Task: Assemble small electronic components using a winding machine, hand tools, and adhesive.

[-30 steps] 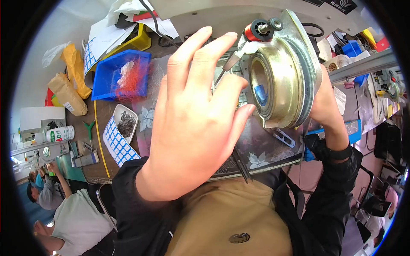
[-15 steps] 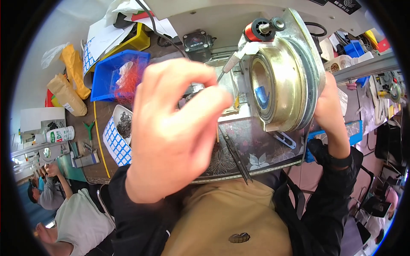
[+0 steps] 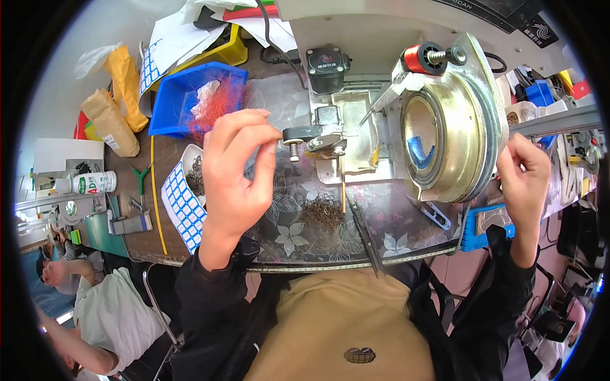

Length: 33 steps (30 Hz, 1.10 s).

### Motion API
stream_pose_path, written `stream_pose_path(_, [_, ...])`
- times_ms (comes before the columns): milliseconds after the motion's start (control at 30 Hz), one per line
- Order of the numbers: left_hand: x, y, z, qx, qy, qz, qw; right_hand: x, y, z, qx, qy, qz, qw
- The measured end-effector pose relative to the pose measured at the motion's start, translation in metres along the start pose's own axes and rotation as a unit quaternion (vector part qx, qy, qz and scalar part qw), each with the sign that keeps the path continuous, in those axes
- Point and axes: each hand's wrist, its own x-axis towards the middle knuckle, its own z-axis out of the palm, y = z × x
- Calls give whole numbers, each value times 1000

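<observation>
My left hand (image 3: pixel 238 178) is closed, thumb and forefinger curled together beside the left end of a black lever (image 3: pixel 301 133) on a small metal clamp (image 3: pixel 329 141). What its fingertips hold, if anything, is too small to make out. At the right edge of a big brass-coloured ring (image 3: pixel 455 133), my right hand (image 3: pixel 526 181) has its fingers curled in, and their contents cannot be made out. A spool of red thread (image 3: pixel 416 58) is mounted above the ring. A pointed metal guide (image 3: pixel 384 100) slants down from near the spool toward the clamp.
Black tweezers (image 3: pixel 365 235) lie across the table's front edge near a pile of small hooks (image 3: pixel 323 211). To the left stand a white tray of hooks (image 3: pixel 195 174) and a blue bin (image 3: pixel 168 98) holding red fibres. A co-worker (image 3: pixel 121 311) sits at far left.
My left hand has dropped away from the camera, down beside the clamp's lever. My right hand has come more into sight at the ring's right edge. The whole view has shifted slightly.
</observation>
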Motion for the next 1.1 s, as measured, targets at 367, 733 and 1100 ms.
stream_pose_path(367, [-14, -4, 17, -182, -42, -103, 977, -4, 30, 11, 30, -28, 46, 998])
stream_pose_path(733, [-19, -1, 1, -163, -94, -173, 967, -13, 63, -44, 12, 172, 54, 984])
stream_pose_path(1100, [-20, 6, 4, -118, -83, -197, 970, -18, 93, -53, -113, 204, 69, 970])
